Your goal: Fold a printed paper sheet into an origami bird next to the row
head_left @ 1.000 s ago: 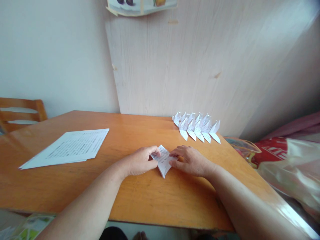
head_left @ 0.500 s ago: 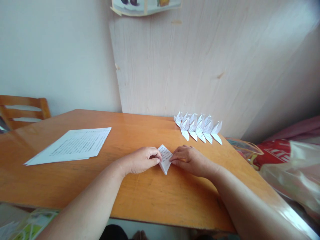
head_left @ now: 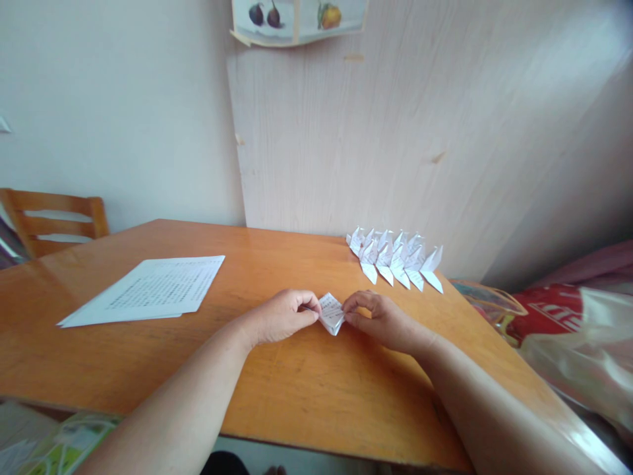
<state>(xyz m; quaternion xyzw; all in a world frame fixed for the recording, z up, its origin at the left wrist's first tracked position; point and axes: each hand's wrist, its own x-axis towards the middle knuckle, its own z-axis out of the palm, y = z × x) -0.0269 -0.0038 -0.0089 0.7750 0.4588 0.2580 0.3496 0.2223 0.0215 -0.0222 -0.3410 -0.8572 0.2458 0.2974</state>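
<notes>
A small folded piece of printed paper [head_left: 331, 313], roughly diamond-shaped, is between my two hands just over the wooden table [head_left: 306, 389]. My left hand [head_left: 284, 316] pinches its left corner between thumb and fingertips. On the opposite side, my right hand [head_left: 380, 320] grips the right corner the same way. Beyond my right hand, several folded white paper figures [head_left: 397, 264] with upright points stand in rows near the table's back right. To the left lies a stack of printed sheets [head_left: 153, 287].
A wooden chair [head_left: 59, 221] stands past the table's far left. Along the right edge are a red bag [head_left: 548, 310] and a whitish plastic bag [head_left: 583, 356]. A wall with a fruit picture [head_left: 301, 20] rises behind the table.
The lower point of the folded paper has been brought up, so the piece looks shorter and more compact. Both hands keep their hold. The camera view has tilted slightly upward.
</notes>
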